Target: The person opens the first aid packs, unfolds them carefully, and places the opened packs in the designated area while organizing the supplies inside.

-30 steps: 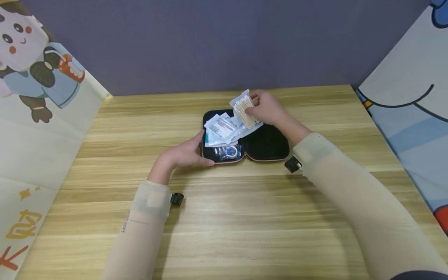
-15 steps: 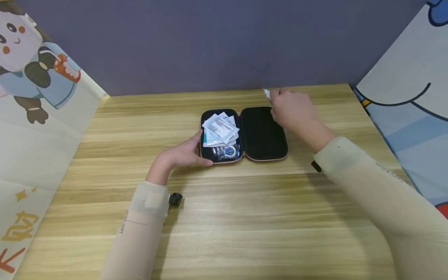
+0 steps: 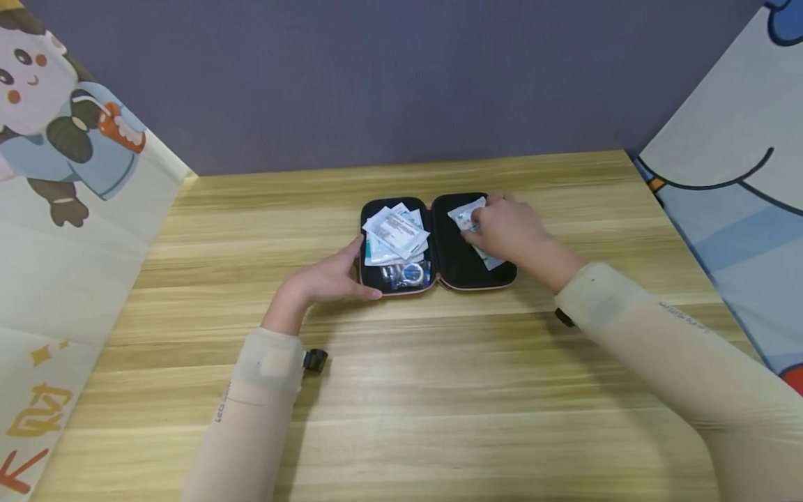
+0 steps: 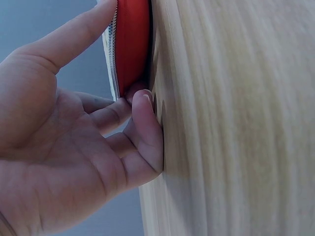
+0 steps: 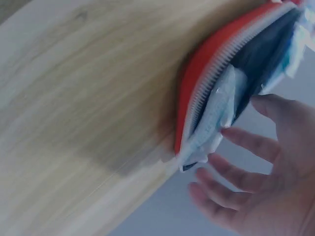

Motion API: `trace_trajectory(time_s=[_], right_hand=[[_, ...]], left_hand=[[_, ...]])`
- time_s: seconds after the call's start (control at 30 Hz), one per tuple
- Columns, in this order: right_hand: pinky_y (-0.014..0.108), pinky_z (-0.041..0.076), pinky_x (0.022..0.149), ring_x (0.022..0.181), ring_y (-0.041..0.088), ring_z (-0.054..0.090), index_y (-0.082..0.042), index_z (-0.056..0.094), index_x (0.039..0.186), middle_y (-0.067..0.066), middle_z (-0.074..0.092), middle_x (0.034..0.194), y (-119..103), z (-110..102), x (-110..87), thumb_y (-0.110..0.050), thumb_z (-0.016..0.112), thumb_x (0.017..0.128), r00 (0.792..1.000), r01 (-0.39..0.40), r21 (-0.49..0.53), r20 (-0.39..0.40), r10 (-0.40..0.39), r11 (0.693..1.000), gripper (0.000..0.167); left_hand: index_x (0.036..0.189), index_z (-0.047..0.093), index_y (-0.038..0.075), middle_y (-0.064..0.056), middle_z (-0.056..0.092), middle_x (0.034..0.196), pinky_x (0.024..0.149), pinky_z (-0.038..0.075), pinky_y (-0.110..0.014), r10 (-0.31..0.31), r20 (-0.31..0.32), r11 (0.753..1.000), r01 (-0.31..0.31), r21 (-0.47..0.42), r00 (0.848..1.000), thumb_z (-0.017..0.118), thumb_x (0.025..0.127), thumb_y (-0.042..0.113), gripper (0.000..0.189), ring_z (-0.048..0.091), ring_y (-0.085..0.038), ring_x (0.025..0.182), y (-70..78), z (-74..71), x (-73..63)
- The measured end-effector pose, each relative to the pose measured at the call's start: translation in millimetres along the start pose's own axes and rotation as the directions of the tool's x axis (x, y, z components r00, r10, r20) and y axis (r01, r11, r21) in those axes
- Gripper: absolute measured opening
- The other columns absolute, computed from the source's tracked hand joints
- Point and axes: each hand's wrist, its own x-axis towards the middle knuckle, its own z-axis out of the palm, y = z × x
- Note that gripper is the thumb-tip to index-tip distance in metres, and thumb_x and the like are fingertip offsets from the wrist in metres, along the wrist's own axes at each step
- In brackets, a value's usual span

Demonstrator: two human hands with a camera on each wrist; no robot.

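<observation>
A small zippered case, red outside and black inside, lies unfolded on the table. My left hand holds its near left corner, with the thumb along the front edge and the fingers at the side; the left wrist view shows them against the red wall. In the right half lies a printed pouch of cotton swabs, partly hidden by my right hand. In the right wrist view, the right fingers are spread right at the pouch, not curled round it.
The case's left half holds several white paper sachets stacked together and a clear packet with a white ring-shaped item. A purple-grey wall closes off the back of the wooden table; printed panels stand at both sides.
My right hand has carried the swab pouch from above the left half, past the far right, and down into the right half. Its fingers have loosened. The left hand stays at the case.
</observation>
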Motion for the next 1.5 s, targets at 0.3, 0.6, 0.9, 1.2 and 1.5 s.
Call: trace_trajectory(time_s=[0.3,0.6,0.9,1.2,1.5], right_hand=[[0.064,0.043,0.12,0.149,0.051,0.043,-0.003,0.054,0.155,0.032,0.047,0.16,22.1,-8.1,-3.7,-0.03,0.067,0.104,0.982,-0.087,0.179,0.181,0.055,0.98,0.059],[0.064,0.053,0.105,0.127,0.055,0.058,0.009,0.059,0.142,0.04,0.059,0.138,32.4,-12.1,-15.0,-0.025,0.073,0.098,0.993,-0.115,0.168,0.034,0.111,0.979,0.058],[0.062,0.049,0.111,0.131,0.053,0.056,0.012,0.062,0.136,0.032,0.069,0.131,31.0,-5.8,-8.4,-0.031,0.074,0.098,0.993,-0.117,0.229,0.009,0.118,0.966,0.058],[0.059,0.048,0.115,0.131,0.047,0.06,0.008,0.061,0.139,0.028,0.07,0.135,22.9,3.7,4.0,-0.035,0.073,0.099,0.991,-0.135,0.312,0.029,0.132,0.94,0.06],[0.054,0.055,0.101,0.104,0.038,0.068,0.01,0.064,0.132,0.026,0.075,0.114,16.3,14.3,8.8,-0.028,0.071,0.1,0.997,-0.076,0.377,0.001,0.082,0.923,0.05]], left_hand=[[0.17,-0.013,0.011,-0.012,-0.003,0.181,0.137,0.009,-0.051,0.005,-0.001,1.0,-0.005,-0.012,1.0,0.087,0.088,0.035,0.132,0.003,-0.033,0.168,-1.0,-1.1,0.0],[0.17,-0.013,0.011,-0.012,-0.004,0.181,0.137,0.009,-0.052,0.009,0.001,1.0,-0.009,-0.003,1.0,0.087,0.088,0.037,0.131,0.003,-0.033,0.168,-1.2,-1.7,-0.3],[0.171,-0.013,0.011,-0.012,-0.004,0.181,0.137,0.008,-0.052,0.004,0.004,1.0,-0.004,-0.002,1.0,0.086,0.089,0.036,0.131,0.002,-0.033,0.168,-0.6,-1.9,0.6],[0.17,-0.014,0.011,-0.013,-0.005,0.181,0.137,0.008,-0.052,0.004,0.008,1.0,-0.004,-0.018,1.0,0.086,0.089,0.035,0.131,0.001,-0.033,0.168,-2.5,-1.8,0.2],[0.17,-0.014,0.013,-0.011,-0.007,0.181,0.137,0.008,-0.052,0.015,0.014,1.0,-0.015,-0.016,1.0,0.087,0.088,0.034,0.132,0.001,-0.033,0.168,-1.0,-0.2,-0.2]])
